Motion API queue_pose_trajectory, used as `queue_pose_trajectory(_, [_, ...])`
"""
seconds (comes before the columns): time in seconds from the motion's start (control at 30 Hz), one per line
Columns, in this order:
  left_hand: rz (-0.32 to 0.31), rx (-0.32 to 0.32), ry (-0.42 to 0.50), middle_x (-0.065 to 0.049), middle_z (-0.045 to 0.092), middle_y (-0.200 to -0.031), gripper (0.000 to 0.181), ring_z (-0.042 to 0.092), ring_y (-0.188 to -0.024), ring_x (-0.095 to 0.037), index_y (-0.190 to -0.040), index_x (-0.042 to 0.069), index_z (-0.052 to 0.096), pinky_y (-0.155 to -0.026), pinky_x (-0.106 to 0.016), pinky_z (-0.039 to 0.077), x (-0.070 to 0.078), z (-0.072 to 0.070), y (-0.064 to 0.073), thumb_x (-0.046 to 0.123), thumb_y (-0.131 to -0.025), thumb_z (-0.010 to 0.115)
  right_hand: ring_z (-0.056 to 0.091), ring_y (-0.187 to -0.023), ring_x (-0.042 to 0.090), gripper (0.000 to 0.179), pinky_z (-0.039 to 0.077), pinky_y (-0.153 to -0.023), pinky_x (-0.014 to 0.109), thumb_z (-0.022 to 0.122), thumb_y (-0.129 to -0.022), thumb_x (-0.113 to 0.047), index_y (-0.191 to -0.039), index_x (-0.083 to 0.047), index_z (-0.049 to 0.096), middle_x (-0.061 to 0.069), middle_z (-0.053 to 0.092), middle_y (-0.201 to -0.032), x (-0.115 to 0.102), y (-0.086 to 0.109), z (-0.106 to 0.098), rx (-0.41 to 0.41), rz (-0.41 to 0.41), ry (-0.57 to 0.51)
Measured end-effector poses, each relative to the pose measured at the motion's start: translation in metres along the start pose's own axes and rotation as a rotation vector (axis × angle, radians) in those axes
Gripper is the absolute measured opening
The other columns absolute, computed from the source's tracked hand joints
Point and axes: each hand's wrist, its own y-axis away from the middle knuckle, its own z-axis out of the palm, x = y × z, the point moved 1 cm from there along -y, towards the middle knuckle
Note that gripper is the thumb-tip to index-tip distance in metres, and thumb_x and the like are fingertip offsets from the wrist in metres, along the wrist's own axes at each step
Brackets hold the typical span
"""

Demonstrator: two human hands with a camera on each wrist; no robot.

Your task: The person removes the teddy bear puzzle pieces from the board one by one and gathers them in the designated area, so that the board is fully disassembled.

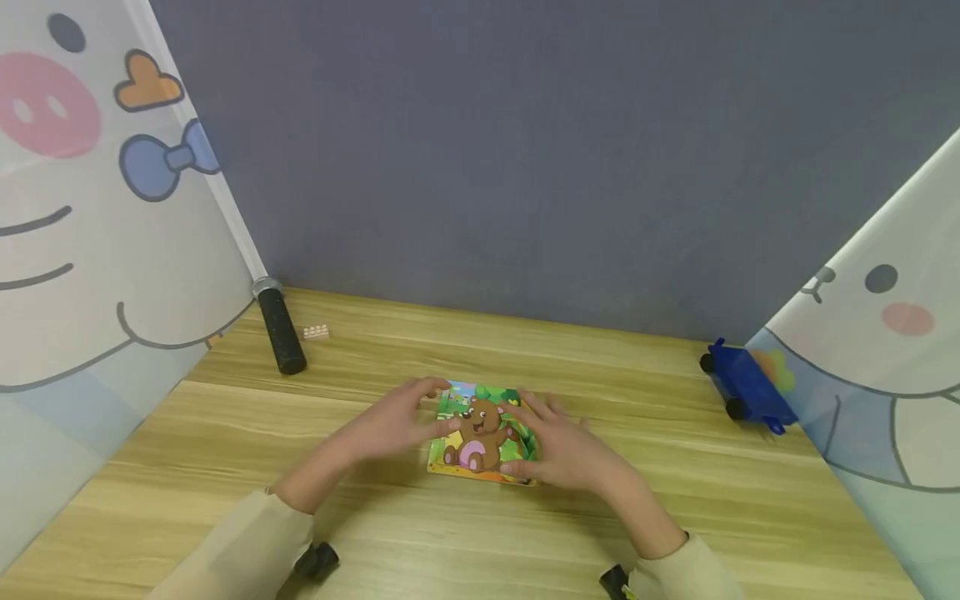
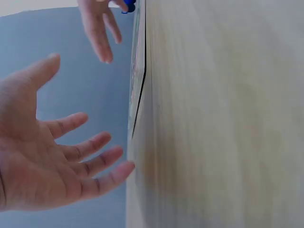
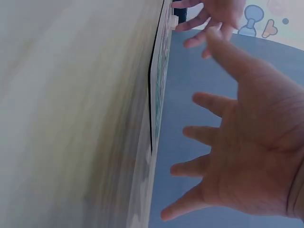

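Note:
A thin square picture board with a cartoon brown bear (image 1: 480, 433) lies flat on the wooden table, in the middle of the head view. My left hand (image 1: 397, 421) hovers at its left side, fingers spread and slightly bent. At its right side is my right hand (image 1: 566, 442), its fingers reaching over the board's right edge. Both wrist views show the palms facing inward with nothing in them: the left hand (image 2: 61, 156) and the right hand (image 3: 256, 142) are apart from the board, whose edge (image 3: 156, 90) appears side-on.
At the back left of the table (image 1: 375, 533) lie a black-handled rod (image 1: 281, 329) and a small pale pink toy brick (image 1: 316, 332). A blue toy cart with black wheels (image 1: 748, 385) stands at the right. A grey panel (image 1: 562, 167) rises behind, with cartoon-printed sheets at both sides.

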Motion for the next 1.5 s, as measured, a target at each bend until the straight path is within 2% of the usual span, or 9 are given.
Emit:
queue_pose_trajectory(0.1, [-0.033,-0.019,0.122,-0.022,0.057,-0.131,0.064,0.06,-0.116,-0.039,-0.142,0.004,0.052,-0.093,-0.053,0.051,-0.004,0.0,-0.007,0.038,-0.093,0.075,0.015,-0.146,0.054,0.078,0.02,-0.09,0.089,0.068,-0.092,-0.057,-0.158,-0.031,0.037,0.009,0.018,-0.167,0.002,-0.006,0.001,-0.034,-0.001,-0.018])
queue_pose_trajectory(0.23, [-0.088,-0.031,0.215,-0.019,0.058,-0.129,0.061,0.059,-0.117,-0.038,-0.141,0.005,0.052,-0.093,-0.051,0.052,-0.011,0.001,-0.014,0.031,-0.092,0.077,0.014,-0.146,0.054,0.075,0.02,-0.091,0.089,0.067,-0.093,-0.056,-0.158,-0.038,0.034,0.008,0.018,-0.167,0.001,-0.012,0.002,-0.058,0.003,-0.03])
queue_pose_trajectory(0.47, [-0.132,0.003,0.325,-0.013,0.059,-0.118,0.054,0.06,-0.104,-0.026,-0.135,0.002,0.055,-0.082,-0.038,0.054,-0.024,0.006,-0.026,0.016,-0.089,0.079,0.011,-0.146,0.055,0.076,0.017,-0.093,0.089,0.067,-0.093,-0.057,-0.158,-0.039,0.032,0.006,0.017,-0.168,-0.001,-0.019,0.005,-0.082,0.018,-0.053])
queue_pose_trajectory(0.7, [-0.151,0.019,0.412,-0.015,0.058,-0.113,0.053,0.058,-0.096,-0.024,-0.132,-0.001,0.057,-0.076,-0.034,0.054,-0.025,0.011,-0.035,0.008,-0.086,0.08,0.011,-0.146,0.055,0.083,0.018,-0.092,0.089,0.071,-0.089,-0.056,-0.159,-0.039,0.03,0.002,0.019,-0.167,0.0,-0.024,0.009,-0.107,0.007,-0.028])
queue_pose_trajectory(0.93, [-0.17,0.037,0.422,-0.015,0.055,-0.106,0.052,0.054,-0.088,-0.023,-0.128,-0.004,0.058,-0.071,-0.031,0.052,-0.029,0.016,-0.041,0.003,-0.082,0.082,0.008,-0.148,0.053,0.085,0.015,-0.091,0.09,0.076,-0.086,-0.052,-0.158,-0.041,0.032,0.0,0.022,-0.167,-0.001,-0.026,0.012,-0.122,0.021,-0.011])
queue_pose_trajectory(1.2, [-0.207,0.055,0.405,-0.011,0.053,-0.103,0.047,0.052,-0.092,-0.023,-0.123,-0.002,0.064,-0.073,-0.03,0.051,-0.029,0.019,-0.044,-0.004,-0.08,0.08,0.007,-0.149,0.05,0.086,0.011,-0.091,0.09,0.077,-0.086,-0.049,-0.158,-0.042,0.032,-0.003,0.021,-0.167,-0.002,-0.028,0.014,-0.123,0.04,-0.01])
queue_pose_trajectory(1.5, [-0.243,0.081,0.377,-0.011,0.054,-0.101,0.043,0.052,-0.092,-0.023,-0.118,-0.001,0.065,-0.072,-0.029,0.051,-0.026,0.019,-0.045,-0.01,-0.078,0.078,0.006,-0.149,0.049,0.085,0.013,-0.091,0.09,0.077,-0.087,-0.048,-0.158,-0.039,0.033,-0.002,0.02,-0.167,-0.004,-0.028,0.014,-0.133,0.031,-0.008])
